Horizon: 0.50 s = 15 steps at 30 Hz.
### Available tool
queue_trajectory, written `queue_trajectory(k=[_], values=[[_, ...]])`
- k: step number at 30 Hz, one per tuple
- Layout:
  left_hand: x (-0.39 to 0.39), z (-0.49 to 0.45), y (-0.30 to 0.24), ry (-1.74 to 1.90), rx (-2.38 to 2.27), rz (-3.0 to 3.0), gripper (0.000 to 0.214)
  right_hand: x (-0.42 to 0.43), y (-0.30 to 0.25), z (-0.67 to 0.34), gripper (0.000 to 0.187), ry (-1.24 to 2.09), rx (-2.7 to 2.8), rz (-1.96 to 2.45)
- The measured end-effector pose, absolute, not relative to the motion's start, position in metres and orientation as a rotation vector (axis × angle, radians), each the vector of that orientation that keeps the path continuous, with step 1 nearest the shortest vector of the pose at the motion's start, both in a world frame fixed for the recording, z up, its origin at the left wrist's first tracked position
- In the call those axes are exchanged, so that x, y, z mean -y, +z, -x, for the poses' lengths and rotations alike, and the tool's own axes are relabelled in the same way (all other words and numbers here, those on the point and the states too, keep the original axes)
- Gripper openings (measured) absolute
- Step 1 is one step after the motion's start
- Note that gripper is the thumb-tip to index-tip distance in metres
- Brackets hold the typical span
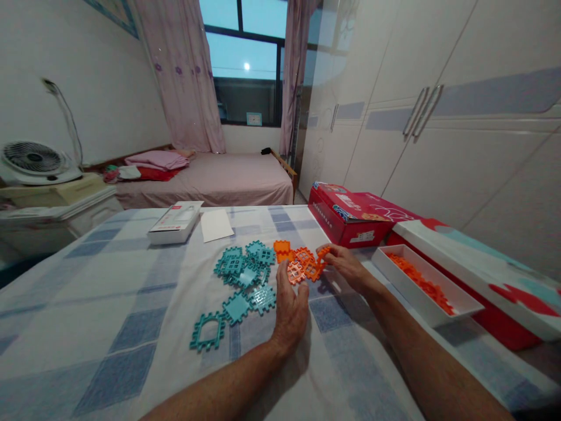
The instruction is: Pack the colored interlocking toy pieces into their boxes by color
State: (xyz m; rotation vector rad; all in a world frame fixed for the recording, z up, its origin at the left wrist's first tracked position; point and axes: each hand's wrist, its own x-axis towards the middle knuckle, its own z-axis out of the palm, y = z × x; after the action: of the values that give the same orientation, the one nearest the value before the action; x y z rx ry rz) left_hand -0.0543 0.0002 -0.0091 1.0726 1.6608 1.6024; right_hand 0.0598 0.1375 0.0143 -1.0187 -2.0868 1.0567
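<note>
At the right edge of the orange pile (303, 257)

My right hand (346, 264) has thumb and fingers clamped on an orange piece (323, 255); its forearm slants in from the lower right. My left hand (290, 310) is unclamped, thumb a little apart from the fingers, which point away from me at the pile's near left side. Just left lie the teal pieces (245, 278), a heap with 3 more trailing toward me.

All this sits on a table (109, 327) under blue-and-white checked cloth. To my right are a white tray (460, 295) of orange pieces, a red box (350, 213) and a long red-and-white box (473, 266); farther off to the left, a white box (175, 225) and a white card (217, 225).

Beyond stand a pink-covered bed (232, 178), 2 curtains (184, 76) framing a window (245, 55), a pale wardrobe (394, 158) on the right and a fan (33, 158) on the left.
</note>
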Motion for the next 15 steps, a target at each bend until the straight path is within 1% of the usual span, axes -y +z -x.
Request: queue_trajectory(k=[2,5,8,10,11,13,15], values=[[-0.001,0.054,-0.008,1.603,-1.647,-1.055,0.058,-0.131,0.014,-0.056,0.02,0.974,2.177,1.04],[-0.001,0.054,-0.008,1.602,-1.639,-1.057,0.056,-0.123,0.01,-0.049,0.022,0.701,2.349,1.252],[-0.001,0.054,-0.009,1.613,-1.627,-1.097,0.054,-0.119,0.007,-0.048,0.038,0.533,2.406,1.359],[-0.001,0.054,-0.009,1.615,-1.626,-1.112,0.053,-0.117,0.007,-0.049,0.047,0.516,2.418,1.374],[-0.001,0.053,-0.009,1.611,-1.627,-1.112,0.052,-0.117,0.008,-0.049,0.048,0.537,2.422,1.371],[-0.001,0.053,-0.01,1.602,-1.634,-1.111,0.052,-0.117,0.009,-0.051,0.044,0.626,2.4,1.341],[-0.002,0.054,-0.01,1.607,-1.641,-1.114,0.052,-0.119,0.01,-0.053,0.034,0.753,2.344,1.284]])
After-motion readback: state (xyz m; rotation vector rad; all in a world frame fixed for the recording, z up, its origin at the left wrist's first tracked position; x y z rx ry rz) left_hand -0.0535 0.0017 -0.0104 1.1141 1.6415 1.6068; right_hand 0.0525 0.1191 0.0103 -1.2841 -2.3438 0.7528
